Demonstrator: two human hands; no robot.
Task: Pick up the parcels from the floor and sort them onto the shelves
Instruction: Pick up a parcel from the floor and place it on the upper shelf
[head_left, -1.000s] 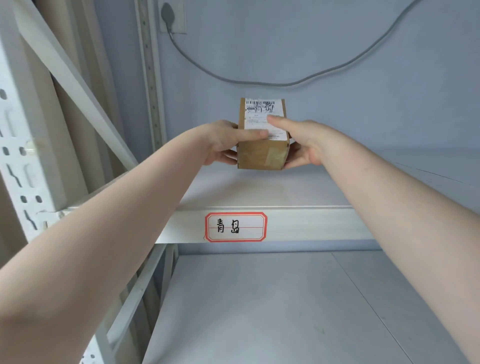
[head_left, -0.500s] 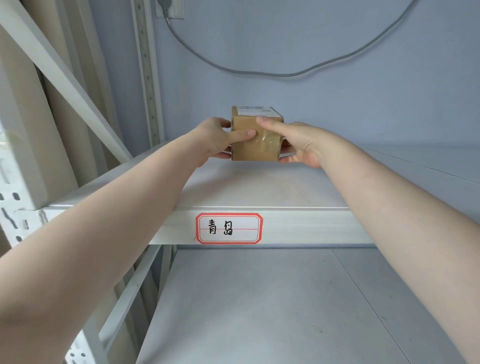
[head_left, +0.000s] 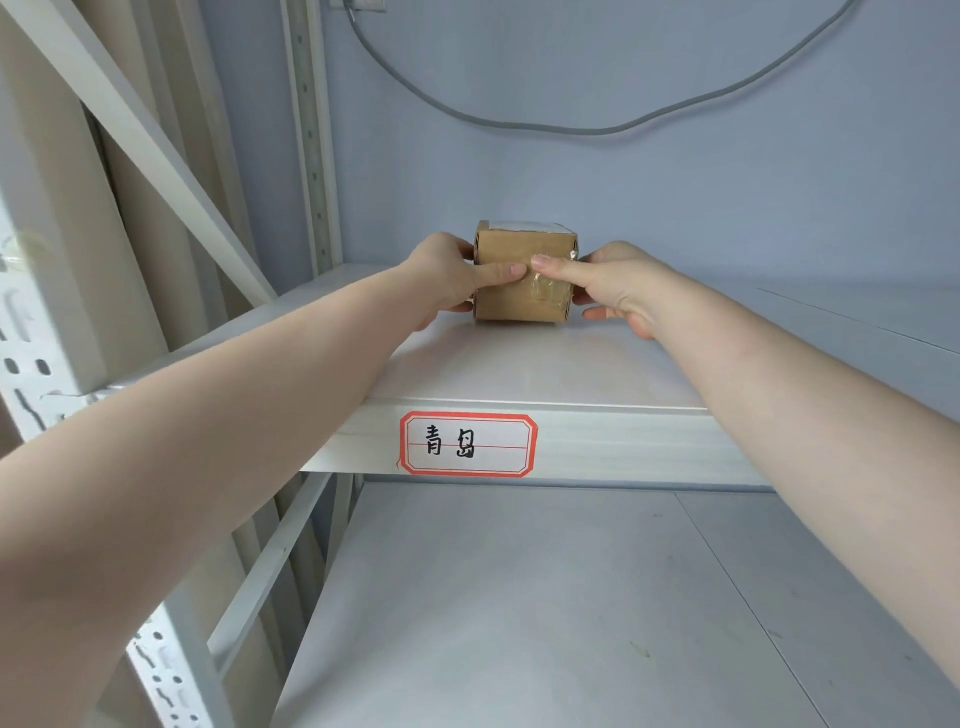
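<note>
A small brown cardboard parcel (head_left: 519, 301) with clear tape on its front and a white label on top rests on the upper white shelf (head_left: 519, 369), toward its back. My left hand (head_left: 447, 280) grips its left side with the thumb across the front. My right hand (head_left: 608, 286) grips its right side, thumb on the taped front. Both thumbs nearly meet in the middle of the front face.
A red-bordered label (head_left: 467, 444) with handwritten characters is stuck on the shelf's front edge. Below is a lower white shelf (head_left: 545, 597). White perforated uprights (head_left: 311, 135) and a diagonal brace (head_left: 156, 150) stand at the left. A grey cable (head_left: 571, 127) hangs on the blue wall.
The parcel was tipped from showing its label toward me to standing flat on the shelf, label up. Both hands stayed on its sides and moved down with it.
</note>
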